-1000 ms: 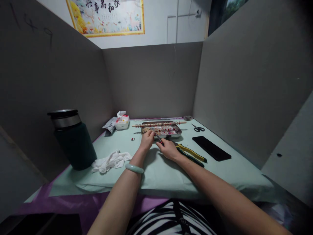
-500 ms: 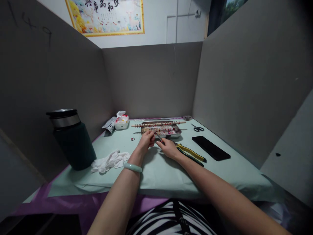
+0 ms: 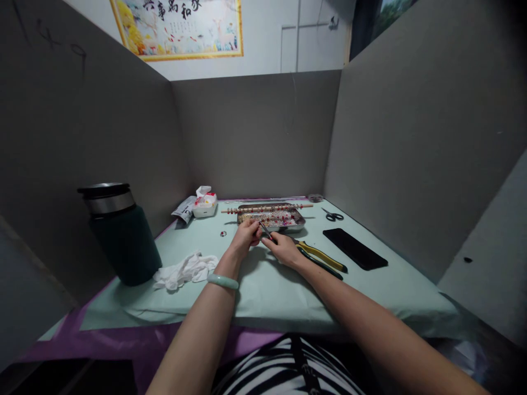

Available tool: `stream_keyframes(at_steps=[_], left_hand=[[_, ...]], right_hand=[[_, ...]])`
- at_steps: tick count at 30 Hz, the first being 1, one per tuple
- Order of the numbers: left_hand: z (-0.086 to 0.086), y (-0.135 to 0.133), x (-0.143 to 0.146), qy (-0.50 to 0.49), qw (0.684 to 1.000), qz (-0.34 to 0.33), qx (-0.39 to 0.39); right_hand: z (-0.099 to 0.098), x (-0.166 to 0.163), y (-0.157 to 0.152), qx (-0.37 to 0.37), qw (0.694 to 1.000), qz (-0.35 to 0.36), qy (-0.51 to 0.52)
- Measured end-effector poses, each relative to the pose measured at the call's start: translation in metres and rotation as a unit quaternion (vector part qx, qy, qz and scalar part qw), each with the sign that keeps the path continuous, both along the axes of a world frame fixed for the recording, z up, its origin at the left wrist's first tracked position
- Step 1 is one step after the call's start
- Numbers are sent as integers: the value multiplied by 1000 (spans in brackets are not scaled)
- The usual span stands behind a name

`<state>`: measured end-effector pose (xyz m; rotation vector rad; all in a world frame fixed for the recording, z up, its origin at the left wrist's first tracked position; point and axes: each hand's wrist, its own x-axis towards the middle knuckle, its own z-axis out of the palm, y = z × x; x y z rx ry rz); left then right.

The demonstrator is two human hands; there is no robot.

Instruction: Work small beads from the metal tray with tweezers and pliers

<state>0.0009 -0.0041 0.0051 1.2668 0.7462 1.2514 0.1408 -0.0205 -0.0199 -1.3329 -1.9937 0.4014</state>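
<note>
My left hand (image 3: pixel 246 236), with a pale green bangle (image 3: pixel 223 281) at its wrist, is closed in a pinch in front of the tray. What its fingertips hold is too small to make out. My right hand (image 3: pixel 283 248) grips slim metal tweezers (image 3: pixel 265 229), whose tips reach the left fingertips. Just behind both hands is a metal tray (image 3: pixel 302 225) full of small red, pink and gold beads. Across it lies a wooden stick (image 3: pixel 263 208) strung with small red-beaded rings. Yellow-and-green-handled pliers (image 3: pixel 323 258) lie beside my right hand, their jaws partly hidden.
A small ring (image 3: pixel 223 233) and a crumpled white cloth (image 3: pixel 187 270) lie left. Beyond them stand a dark green bottle (image 3: pixel 125 241) and a tissue pack (image 3: pixel 205 204). Black scissors (image 3: pixel 333 215) and a black phone (image 3: pixel 354 248) lie right. Grey partitions (image 3: pixel 255 137) enclose the table.
The tweezers' tips have shifted slightly left, closer against the left fingertips. Both hands stay in nearly the same place; the other things have not moved.
</note>
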Motion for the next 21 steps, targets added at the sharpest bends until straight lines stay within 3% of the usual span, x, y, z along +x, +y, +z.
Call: stream_keyframes(at_steps=[11,21], left_hand=[[-1,-1,1,10,1000,21,21],[-2,0,5,58,996,66,-3]], right_hand=[[-2,0,1,7,1000,-12,-10],[-5,-5,-1,21,994,-58,-88]])
